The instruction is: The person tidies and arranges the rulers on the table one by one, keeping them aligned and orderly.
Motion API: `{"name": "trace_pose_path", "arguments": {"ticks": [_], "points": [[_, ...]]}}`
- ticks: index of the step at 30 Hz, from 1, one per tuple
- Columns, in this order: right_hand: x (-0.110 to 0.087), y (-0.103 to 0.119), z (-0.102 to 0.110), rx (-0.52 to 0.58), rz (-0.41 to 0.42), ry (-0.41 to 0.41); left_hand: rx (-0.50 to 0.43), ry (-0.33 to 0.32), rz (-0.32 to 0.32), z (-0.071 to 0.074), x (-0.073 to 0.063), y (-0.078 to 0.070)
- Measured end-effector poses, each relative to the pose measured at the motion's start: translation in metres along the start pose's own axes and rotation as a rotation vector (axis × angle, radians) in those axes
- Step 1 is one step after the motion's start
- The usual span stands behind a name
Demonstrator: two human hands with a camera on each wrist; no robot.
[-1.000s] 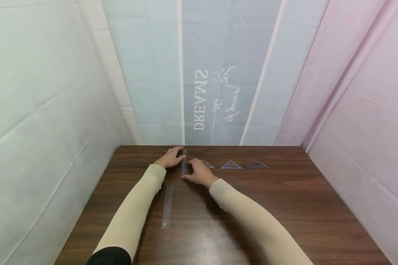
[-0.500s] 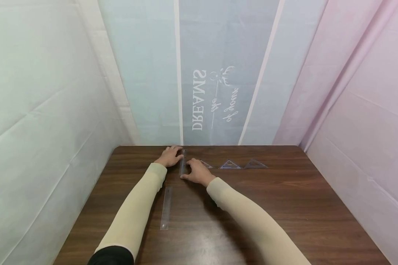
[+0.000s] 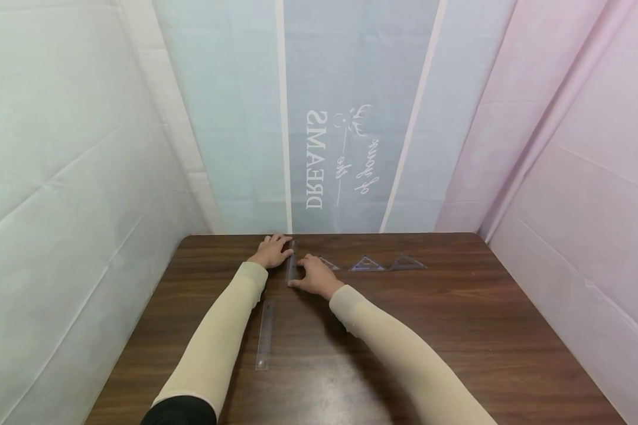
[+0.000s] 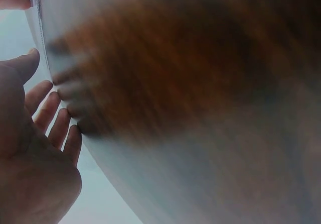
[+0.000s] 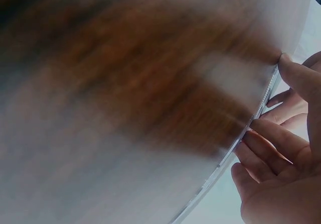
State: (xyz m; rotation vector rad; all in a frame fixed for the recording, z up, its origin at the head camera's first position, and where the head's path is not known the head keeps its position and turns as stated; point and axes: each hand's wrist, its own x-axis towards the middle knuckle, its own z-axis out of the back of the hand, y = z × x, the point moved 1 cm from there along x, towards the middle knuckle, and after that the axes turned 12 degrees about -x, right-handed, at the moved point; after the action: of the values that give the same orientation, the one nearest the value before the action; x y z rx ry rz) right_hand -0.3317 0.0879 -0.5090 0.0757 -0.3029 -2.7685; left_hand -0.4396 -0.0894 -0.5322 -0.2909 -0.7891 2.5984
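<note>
A clear ruler [image 3: 291, 273] lies lengthwise near the table's back edge, between my two hands. Along its left side, my left hand [image 3: 270, 252] lies low with fingers extended and the thumb at the ruler's edge. My right hand [image 3: 318, 277] is on the other side, its thumb at the ruler's near end and the index fingertip by the right edge. In the right wrist view, the fingertips of the right hand [image 5: 281, 169] meet the thin ruler edge [image 5: 219, 167]. The left wrist view has the left hand's [image 4: 37, 148] fingertips down on the table surface, slightly spread.
Another clear ruler [image 3: 264, 337] lies nearer, beside the left forearm. Right of the right hand is a row of set squares: one partly hidden [image 3: 329, 265], a blue-edged one [image 3: 367, 270] and a greyish one [image 3: 406, 267]. Fabric walls surround the brown table [image 3: 484, 330].
Both hands stay at the far ruler, with barely any movement. The whole scene shifts slightly left in the view, and the ruler keeps its place between the hands.
</note>
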Motion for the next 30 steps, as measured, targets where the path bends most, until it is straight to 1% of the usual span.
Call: {"name": "trace_pose_path", "arguments": {"ticks": [11,15,23,26,30], "points": [[-0.003,-0.002,-0.008,-0.037,-0.003,-0.012,0.014,-0.021,-0.010,-0.006,-0.004,0.002],[-0.007,-0.001,-0.010,-0.033,0.003,-0.029,0.027,-0.035,-0.012,-0.007,-0.011,-0.004],[-0.008,-0.001,-0.009,-0.033,0.004,-0.025,0.025,-0.054,-0.011,-0.005,-0.022,-0.016],[-0.008,-0.001,-0.008,-0.030,0.009,-0.028,0.031,-0.057,-0.013,-0.004,-0.023,-0.017],[-0.007,-0.001,-0.008,-0.025,0.011,-0.031,0.045,-0.044,-0.005,-0.005,-0.019,-0.015]]}}
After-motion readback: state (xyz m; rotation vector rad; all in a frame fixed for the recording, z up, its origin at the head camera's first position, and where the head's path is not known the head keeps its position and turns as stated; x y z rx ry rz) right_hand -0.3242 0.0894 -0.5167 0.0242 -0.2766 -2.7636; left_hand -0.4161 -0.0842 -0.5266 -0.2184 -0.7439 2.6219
